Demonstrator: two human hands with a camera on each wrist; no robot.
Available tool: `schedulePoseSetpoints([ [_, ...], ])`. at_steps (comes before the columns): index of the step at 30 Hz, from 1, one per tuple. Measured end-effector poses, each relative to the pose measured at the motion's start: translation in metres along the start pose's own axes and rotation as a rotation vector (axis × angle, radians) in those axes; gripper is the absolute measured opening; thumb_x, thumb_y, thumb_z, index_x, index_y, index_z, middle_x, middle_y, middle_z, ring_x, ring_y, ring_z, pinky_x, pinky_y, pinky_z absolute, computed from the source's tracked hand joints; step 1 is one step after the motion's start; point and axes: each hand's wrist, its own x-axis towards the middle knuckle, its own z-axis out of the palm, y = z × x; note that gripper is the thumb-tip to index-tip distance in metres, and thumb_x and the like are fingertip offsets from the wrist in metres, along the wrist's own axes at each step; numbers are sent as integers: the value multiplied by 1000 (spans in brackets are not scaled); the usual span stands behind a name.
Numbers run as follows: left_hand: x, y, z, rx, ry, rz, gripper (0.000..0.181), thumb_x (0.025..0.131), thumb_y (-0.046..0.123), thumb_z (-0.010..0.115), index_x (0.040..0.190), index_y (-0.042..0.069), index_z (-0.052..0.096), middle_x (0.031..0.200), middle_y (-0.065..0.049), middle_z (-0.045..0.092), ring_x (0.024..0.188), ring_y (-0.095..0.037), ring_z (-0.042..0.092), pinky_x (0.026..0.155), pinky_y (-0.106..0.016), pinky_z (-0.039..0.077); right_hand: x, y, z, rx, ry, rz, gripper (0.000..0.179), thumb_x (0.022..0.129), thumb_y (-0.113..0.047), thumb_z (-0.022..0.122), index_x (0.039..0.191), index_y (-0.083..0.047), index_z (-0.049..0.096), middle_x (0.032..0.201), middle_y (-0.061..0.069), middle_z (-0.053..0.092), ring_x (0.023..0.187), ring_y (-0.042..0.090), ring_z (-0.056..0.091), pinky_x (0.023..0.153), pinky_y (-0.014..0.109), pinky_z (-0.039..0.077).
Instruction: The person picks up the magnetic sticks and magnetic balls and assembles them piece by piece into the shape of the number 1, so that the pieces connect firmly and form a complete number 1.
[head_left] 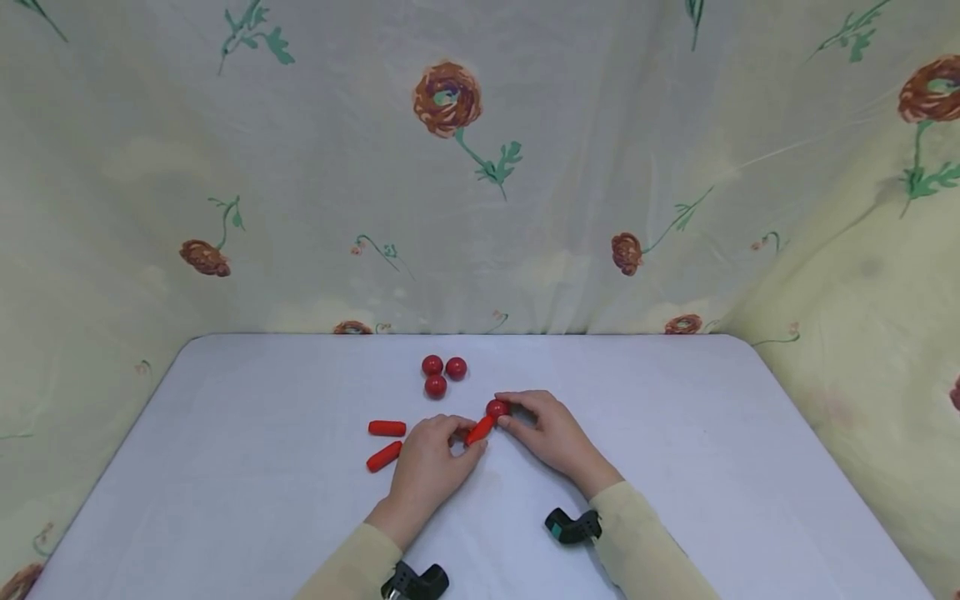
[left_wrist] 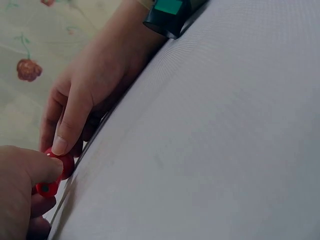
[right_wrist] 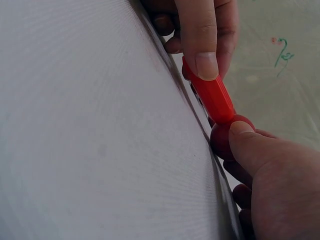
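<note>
Red rod (head_left: 481,430), likely light, stiff, best held by its sides, sits pinched in left grip (head_left: 433,460); right grip (head_left: 551,429) pinches red ball (head_left: 496,409).

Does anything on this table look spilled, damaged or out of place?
Nothing clearly stands out. The left hand pinches a red stick against the red ball in the right hand; three other balls sit grouped, and two other sticks lie angled to each other. I see no clear spill on the white tabletop.
</note>
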Motion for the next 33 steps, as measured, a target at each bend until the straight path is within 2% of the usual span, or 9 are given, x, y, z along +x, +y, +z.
schedulePoseSetpoints([
  [12, -1, 0, 1, 0, -17, 4, 34, 82, 41, 80, 108, 21, 73, 88, 12, 62, 79, -10, 51, 70, -29, 46, -1, 1, 1, 4, 0, 0, 41, 92, -39, 70, 131, -29, 65, 124, -9, 63, 119, 14, 54, 100, 42, 45],
  [19, -2, 2, 1, 7, -27, 1, 34, 82, 42, 80, 108, 22, 73, 88, 12, 62, 80, -10, 50, 70, -29, 45, -3, 1, 0, -3, 10, -1, 46, 90, -41, 72, 134, -29, 63, 128, -9, 62, 121, 14, 54, 100, 42, 45],
  [33, 0, 1, -1, 18, -38, 2, 36, 82, 46, 79, 108, 22, 73, 87, 13, 61, 80, -9, 50, 70, -30, 45, -1, -2, 0, 13, 27, -27, 41, 91, -36, 72, 130, -26, 66, 123, -8, 64, 117, 15, 57, 98, 43, 47],
])
